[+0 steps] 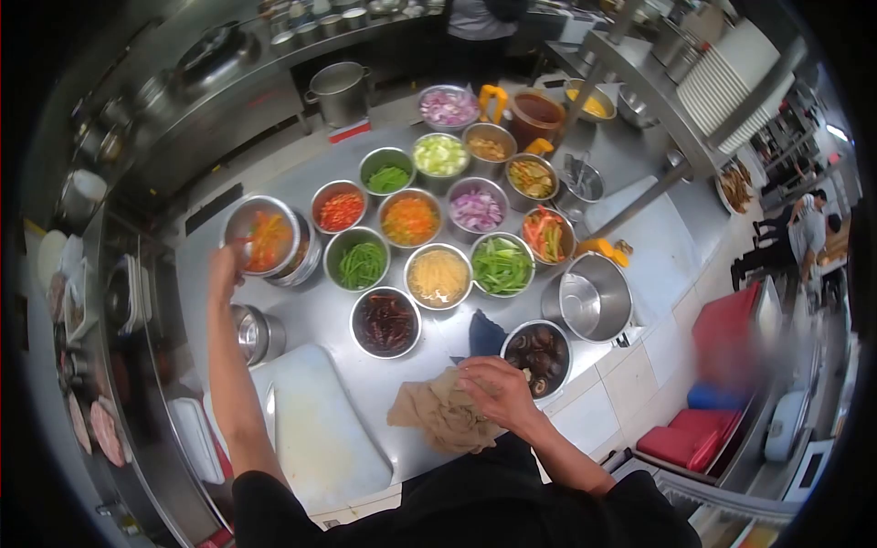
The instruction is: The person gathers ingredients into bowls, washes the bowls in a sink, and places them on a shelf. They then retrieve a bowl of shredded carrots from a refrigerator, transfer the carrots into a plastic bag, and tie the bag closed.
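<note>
At the left of the table, my left hand (225,272) grips the near-left rim of a metal bowl (285,212) with orange and red pepper strips in it. The bowl tilts above other metal bowls (311,260) at its right side. My right hand (501,395) is at the front, over a crumpled brown cloth (438,411). Its fingers are bent together, and whatever is between them, if anything, is hidden. Just beyond the fingertips lies a dark blue cloth (486,334). A bowl of mushrooms (539,356) stands right beside this hand.
Several bowls of cut vegetables fill the middle, among them dried chillies (385,322), green strips (362,265) and pale shreds (438,277). A white cutting board (315,429) with a knife (271,411) lies front left. An empty pot (589,297) stands right. Shelf posts (630,215) rise beyond.
</note>
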The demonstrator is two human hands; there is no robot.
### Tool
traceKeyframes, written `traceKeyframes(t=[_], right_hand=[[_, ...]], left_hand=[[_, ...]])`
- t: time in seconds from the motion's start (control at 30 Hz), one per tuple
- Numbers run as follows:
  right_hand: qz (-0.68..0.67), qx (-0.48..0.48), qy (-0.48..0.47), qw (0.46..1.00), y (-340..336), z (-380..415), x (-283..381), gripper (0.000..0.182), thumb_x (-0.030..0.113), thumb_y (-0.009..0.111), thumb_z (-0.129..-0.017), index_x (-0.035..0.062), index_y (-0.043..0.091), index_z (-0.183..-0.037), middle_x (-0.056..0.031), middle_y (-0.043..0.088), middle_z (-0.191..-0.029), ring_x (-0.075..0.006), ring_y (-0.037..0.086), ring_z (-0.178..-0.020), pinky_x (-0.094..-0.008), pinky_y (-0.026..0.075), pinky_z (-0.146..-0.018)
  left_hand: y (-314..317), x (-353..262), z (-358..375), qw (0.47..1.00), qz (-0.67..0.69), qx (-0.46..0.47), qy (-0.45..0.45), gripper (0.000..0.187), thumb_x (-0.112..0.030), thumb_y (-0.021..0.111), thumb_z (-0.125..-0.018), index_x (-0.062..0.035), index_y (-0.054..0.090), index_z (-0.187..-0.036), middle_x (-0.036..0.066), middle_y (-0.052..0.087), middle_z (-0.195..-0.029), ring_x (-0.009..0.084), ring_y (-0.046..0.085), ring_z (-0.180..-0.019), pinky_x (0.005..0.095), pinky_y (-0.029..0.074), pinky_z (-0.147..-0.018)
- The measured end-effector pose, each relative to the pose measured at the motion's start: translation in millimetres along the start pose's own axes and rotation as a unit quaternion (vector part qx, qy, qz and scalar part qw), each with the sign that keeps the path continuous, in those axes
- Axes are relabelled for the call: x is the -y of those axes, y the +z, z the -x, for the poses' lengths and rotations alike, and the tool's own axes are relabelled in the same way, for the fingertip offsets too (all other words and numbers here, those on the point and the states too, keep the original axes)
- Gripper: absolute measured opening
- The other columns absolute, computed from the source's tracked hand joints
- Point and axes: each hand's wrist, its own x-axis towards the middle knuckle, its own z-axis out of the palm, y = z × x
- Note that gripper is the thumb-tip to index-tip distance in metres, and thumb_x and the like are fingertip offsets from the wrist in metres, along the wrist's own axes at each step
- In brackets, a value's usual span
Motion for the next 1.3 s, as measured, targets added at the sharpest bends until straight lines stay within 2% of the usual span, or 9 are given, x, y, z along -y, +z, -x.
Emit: traceKeyframes(t=[0.2, 0.37, 0.4, 0.63, 0.93, 1.03, 1.13, 1.23, 1.3], right_hand=[[-0.005, -0.021, 0.032, 0.999, -26, 10, -17, 0.014, 0.008, 0.069, -0.078, 0.0009, 0.066, -0.089, -0.0114, 0.066, -0.096, -0.0273, 0.063, -0.087, -0.0344, 0.050, -0.077], [-0.035, -0.005, 0.026, 0.999, -37, 7, -27, 0.014, 0.010, 0.069, -0.079, 0.0019, 0.066, -0.090, -0.0107, 0.066, -0.096, -0.0265, 0.063, -0.087, -0.0340, 0.050, -0.077], [-0.045, -0.007, 0.023, 0.999, -40, 6, -26, 0.014, 0.010, 0.069, -0.079, 0.0021, 0.066, -0.090, -0.0105, 0.066, -0.096, -0.0263, 0.063, -0.087, -0.0340, 0.050, -0.077], [-0.053, -0.035, 0.009, 0.998, -80, 9, -34, 0.013, 0.007, 0.069, -0.078, 0.0020, 0.066, -0.089, -0.0107, 0.066, -0.095, -0.0262, 0.062, -0.087, -0.0340, 0.050, -0.078], [-0.063, -0.039, 0.046, 0.996, -111, 12, -57, 0.012, 0.007, 0.071, -0.076, 0.0022, 0.068, -0.087, -0.0096, 0.067, -0.094, -0.0241, 0.064, -0.086, -0.0327, 0.051, -0.072], [-0.086, -0.026, 0.052, 0.995, -108, 0, -54, 0.010, 0.003, 0.069, -0.077, 0.0002, 0.067, -0.086, -0.0119, 0.067, -0.094, -0.0236, 0.065, -0.087, -0.0315, 0.050, -0.078], [-0.056, -0.001, 0.015, 0.998, -100, -12, -58, 0.010, 0.003, 0.069, -0.076, 0.0007, 0.068, -0.086, -0.0110, 0.067, -0.093, -0.0218, 0.064, -0.086, -0.0305, 0.050, -0.077], [-0.043, 0.010, 0.000, 0.999, -91, -25, -48, 0.010, 0.003, 0.069, -0.076, 0.0010, 0.068, -0.087, -0.0106, 0.067, -0.093, -0.0208, 0.064, -0.085, -0.0295, 0.050, -0.076], [-0.030, 0.007, -0.002, 1.000, -79, -30, -38, 0.011, 0.003, 0.069, -0.076, 0.0012, 0.068, -0.087, -0.0105, 0.067, -0.093, -0.0203, 0.064, -0.084, -0.0290, 0.050, -0.076]], left_hand=[[33, -79, 74, 0.996, 0.075, 0.042, -0.019, 0.038, -0.025, 0.046, -0.079, 0.0074, 0.064, -0.090, 0.012, 0.059, -0.059, 0.0186, 0.053, -0.041, 0.0264, 0.035, -0.033], [180, -123, 127, 0.984, 0.056, 0.167, 0.006, 0.043, -0.022, 0.045, -0.083, 0.0038, 0.054, -0.116, 0.014, 0.062, -0.075, 0.0180, 0.060, -0.048, 0.0251, 0.046, -0.036], [217, -134, 141, 0.977, 0.089, 0.193, 0.035, 0.036, -0.024, 0.047, -0.081, 0.0054, 0.055, -0.101, 0.009, 0.059, -0.068, 0.0189, 0.059, -0.044, 0.0245, 0.040, -0.031], [373, -183, 186, 0.936, 0.090, 0.336, 0.052, 0.038, -0.017, 0.053, -0.081, 0.0032, 0.051, -0.114, 0.012, 0.062, -0.072, 0.0166, 0.056, -0.041, 0.0266, 0.039, -0.033], [362, -178, 192, 0.951, -0.022, 0.305, 0.036, 0.051, -0.043, 0.063, -0.083, 0.0037, 0.057, -0.101, 0.009, 0.060, -0.063, 0.0155, 0.059, -0.047, 0.0272, 0.041, -0.036], [305, -149, 181, 0.970, 0.002, 0.240, 0.036, 0.047, -0.042, 0.063, -0.084, 0.0013, 0.059, -0.101, 0.007, 0.059, -0.063, 0.0128, 0.059, -0.049, 0.0260, 0.042, -0.039], [215, -109, 166, 0.985, -0.114, 0.027, 0.127, 0.041, -0.037, 0.066, -0.081, 0.0005, 0.061, -0.098, 0.014, 0.063, -0.067, 0.0267, 0.063, -0.059, 0.0351, 0.049, -0.051], [120, -72, 130, 0.915, -0.262, -0.227, 0.205, 0.036, -0.030, 0.068, -0.078, 0.0019, 0.063, -0.093, 0.023, 0.065, -0.081, 0.0389, 0.064, -0.079, 0.0435, 0.051, -0.069], [73, -43, 93, 0.869, -0.352, -0.317, 0.143, 0.036, -0.033, 0.069, -0.076, 0.0011, 0.065, -0.087, 0.023, 0.066, -0.086, 0.0355, 0.064, -0.085, 0.0424, 0.050, -0.075]])
